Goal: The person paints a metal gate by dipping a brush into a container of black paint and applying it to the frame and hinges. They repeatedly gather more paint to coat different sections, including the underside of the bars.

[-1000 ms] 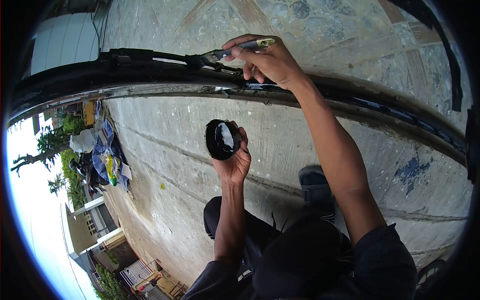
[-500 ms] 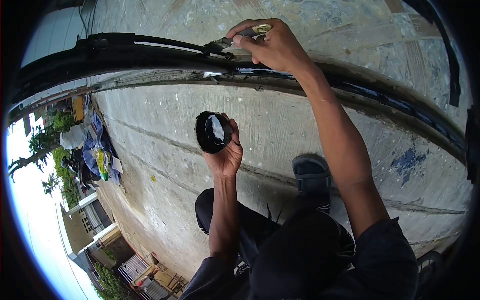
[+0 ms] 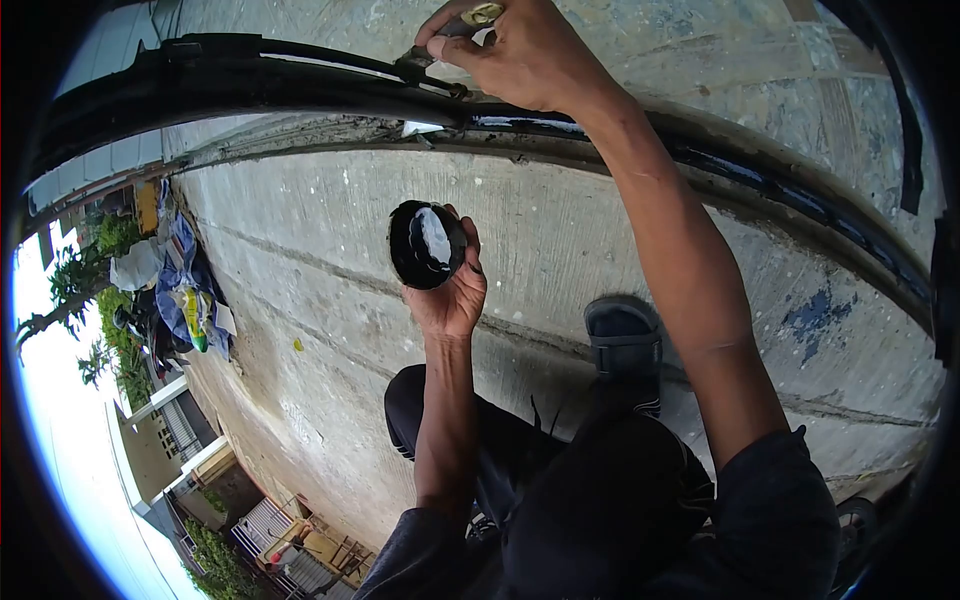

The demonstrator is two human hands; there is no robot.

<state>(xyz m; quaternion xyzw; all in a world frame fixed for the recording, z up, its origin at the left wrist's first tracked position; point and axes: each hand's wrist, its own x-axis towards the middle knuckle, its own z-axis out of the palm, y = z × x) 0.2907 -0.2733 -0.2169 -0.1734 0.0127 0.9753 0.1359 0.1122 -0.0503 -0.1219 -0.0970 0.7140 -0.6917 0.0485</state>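
Note:
My left hand (image 3: 452, 308) is wrapped round a small round cup (image 3: 402, 262), its mouth facing me. The inside is coated in glossy black paint (image 3: 433, 236), with a bright reflection on it. At the top of the view my right hand (image 3: 530, 58) is closed on a paintbrush (image 3: 480, 16), thumb and fingers pinching its handle. The brush's bristle end sits at a thin black rod (image 3: 330, 62) just above a thick black metal bar (image 3: 270, 95); exact contact is hard to tell. The bar's right stretch looks wet and shiny.
Concrete paving (image 3: 320, 190) with long grooves lies below the bar. My sandalled foot (image 3: 622, 340) rests on it, near a dark paint stain (image 3: 818, 318). Bags and cloth (image 3: 180, 285) are heaped at the left. Another black bar (image 3: 905, 130) stands at the upper right.
My right hand and the paintbrush have moved up and left along the rod. The cup in my left hand appears slightly higher, and the whole view has shifted a little.

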